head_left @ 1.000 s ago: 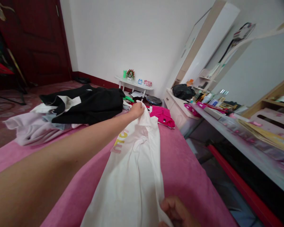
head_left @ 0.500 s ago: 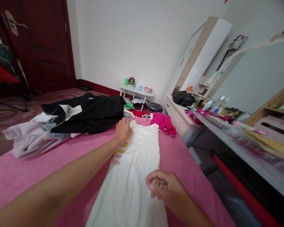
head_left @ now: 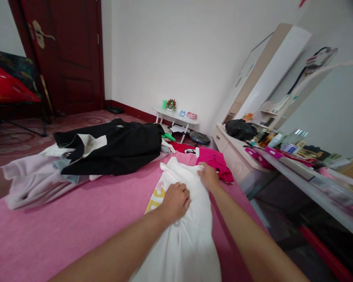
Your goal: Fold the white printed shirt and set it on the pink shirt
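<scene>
A white garment (head_left: 194, 231) with yellow and pink print near its left edge lies lengthwise on the pink bed cover (head_left: 85, 227). Its fabric is creased down the middle. My left hand (head_left: 176, 200) rests palm down on the garment's upper middle, fingers loosely bent and not gripping. At the far right corner of the garment, my right hand (head_left: 208, 176) pinches the edge of the cloth; its fingertips are partly hidden. Just beyond that hand lies a folded bright pink garment (head_left: 216, 158).
A heap of clothes, with a black garment (head_left: 129, 145) over a pale pink one (head_left: 35, 184), lies to the left. A dressing table (head_left: 238, 150) crowded with bottles and boxes stands right. A small white table (head_left: 176, 114) is by the wall.
My left hand has moved from the garment's far left edge onto its middle. My right hand has reached forward from above the cloth to take its far right corner. The view has turned slightly left.
</scene>
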Motion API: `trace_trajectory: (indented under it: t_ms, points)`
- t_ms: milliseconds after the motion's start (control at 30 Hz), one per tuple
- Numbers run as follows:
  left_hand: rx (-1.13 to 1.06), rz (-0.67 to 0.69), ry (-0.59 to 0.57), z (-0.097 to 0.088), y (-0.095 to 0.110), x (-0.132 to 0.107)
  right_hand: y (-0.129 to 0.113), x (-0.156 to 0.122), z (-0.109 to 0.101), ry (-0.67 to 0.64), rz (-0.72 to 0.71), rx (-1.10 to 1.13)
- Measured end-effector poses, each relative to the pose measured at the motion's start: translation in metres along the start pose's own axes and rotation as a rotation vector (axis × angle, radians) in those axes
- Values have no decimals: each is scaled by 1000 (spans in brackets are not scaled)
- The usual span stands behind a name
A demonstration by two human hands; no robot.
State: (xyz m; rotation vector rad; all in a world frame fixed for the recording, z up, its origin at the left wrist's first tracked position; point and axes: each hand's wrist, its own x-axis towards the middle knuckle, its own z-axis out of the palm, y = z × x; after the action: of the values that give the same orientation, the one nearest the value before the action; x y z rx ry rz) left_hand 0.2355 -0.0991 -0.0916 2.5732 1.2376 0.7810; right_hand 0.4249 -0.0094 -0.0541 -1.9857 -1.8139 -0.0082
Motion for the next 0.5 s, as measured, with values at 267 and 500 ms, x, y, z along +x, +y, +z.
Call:
trace_trajectory:
  t_ms: [267, 500]
  points:
    - [30, 2, 3, 1, -1, 0, 5, 32, 20, -13, 183, -170]
    - [-39, -24, 43, 5, -4, -1, -16, 5, 30, -93, 187, -160]
